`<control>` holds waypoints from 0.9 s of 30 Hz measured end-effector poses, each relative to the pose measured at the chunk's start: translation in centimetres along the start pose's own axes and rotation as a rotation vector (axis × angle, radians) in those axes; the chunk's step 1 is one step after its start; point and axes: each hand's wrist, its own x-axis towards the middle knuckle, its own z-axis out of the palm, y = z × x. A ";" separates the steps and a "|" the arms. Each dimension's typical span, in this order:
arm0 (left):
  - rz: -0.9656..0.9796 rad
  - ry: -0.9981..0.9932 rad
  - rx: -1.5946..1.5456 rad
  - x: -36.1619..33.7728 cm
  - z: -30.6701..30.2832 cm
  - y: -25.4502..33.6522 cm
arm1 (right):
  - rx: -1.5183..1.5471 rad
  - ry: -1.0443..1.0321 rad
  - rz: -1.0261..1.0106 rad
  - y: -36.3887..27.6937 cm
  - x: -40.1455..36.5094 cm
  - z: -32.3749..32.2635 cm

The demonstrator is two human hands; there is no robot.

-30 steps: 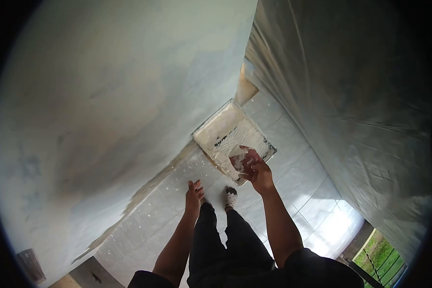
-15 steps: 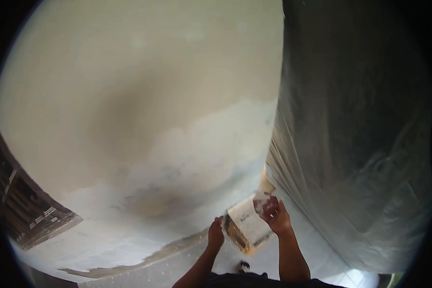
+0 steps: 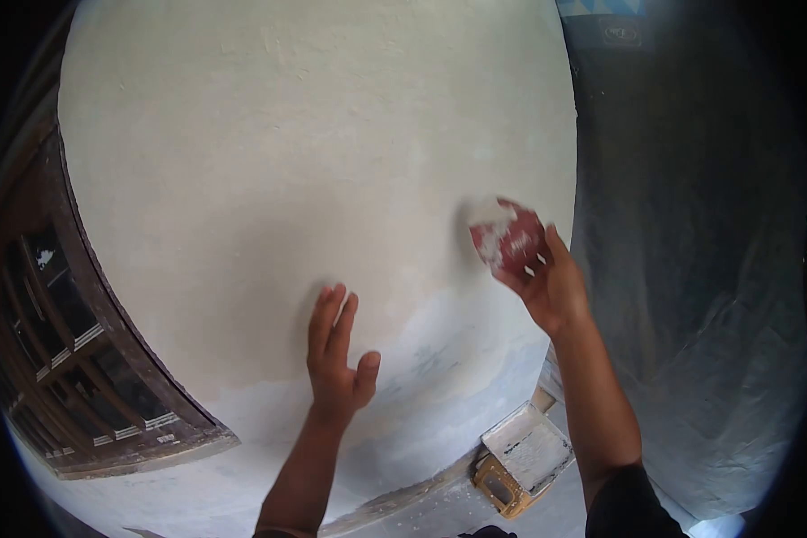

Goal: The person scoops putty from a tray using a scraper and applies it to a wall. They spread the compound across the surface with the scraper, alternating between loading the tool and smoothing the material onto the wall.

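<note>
Red rounded pad (image 3: 509, 238), smeared white, up at the pale plastered wall (image 3: 287, 161)!
The right hand (image 3: 551, 291) grips it from below, fingers curled round its edge. The left hand (image 3: 336, 359), lower down, lies open against the wall, fingers stretched, holding nothing. Below the right wrist sits a white-coated paint tray (image 3: 529, 448); beyond it hangs clear plastic sheeting (image 3: 690, 269), and a dark wooden window frame (image 3: 72, 359) is out past the left hand.

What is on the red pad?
White paste sits on the upper left edge of the red pad. The right hand covers its back, so that side cannot be seen.
</note>
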 end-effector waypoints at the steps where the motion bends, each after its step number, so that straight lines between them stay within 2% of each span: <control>1: 0.074 -0.022 0.077 2.6 -0.9 -0.4 | -0.012 -0.077 -0.068 -0.9 1.0 2.7; 4: 0.233 -0.068 0.251 9.9 -2.9 -1.5 | -0.043 -0.169 -0.196 -2.8 3.5 9.6; 6: 0.329 -0.049 0.361 14.4 -4.1 -2.3 | -0.269 -0.248 -0.390 -3.3 5.0 12.4; 7: 0.351 -0.050 0.412 16.3 -4.7 -2.4 | -0.264 -0.257 -0.389 -3.4 5.1 13.1; 9: 0.374 -0.037 0.535 19.4 -5.4 -2.9 | -0.740 -0.256 -0.711 -3.6 5.6 14.1; 10: 0.371 -0.031 0.550 20.5 -5.5 -3.1 | -0.639 -0.360 -0.867 -2.5 7.3 13.9; 11: 0.399 -0.038 0.618 21.4 -5.6 -3.2 | -0.631 -0.379 -0.868 -2.0 8.7 13.6; 13: 0.417 -0.042 0.729 22.9 -5.6 -3.5 | -1.067 -0.382 -1.453 -0.9 11.6 12.4; 14: 0.434 -0.061 0.750 23.8 -5.6 -3.5 | -1.096 -0.449 -1.542 -0.4 12.7 11.9; 20: 0.517 -0.099 0.852 24.4 -5.5 -2.7 | -1.117 -0.459 -1.644 1.3 15.0 7.4; 23: 0.519 -0.154 0.887 24.7 -4.8 -2.9 | -1.068 -0.426 -1.705 0.1 15.5 9.0; 27: 0.504 -0.178 0.870 25.1 -4.4 -3.2 | -1.089 -0.524 -1.768 -0.4 15.7 10.9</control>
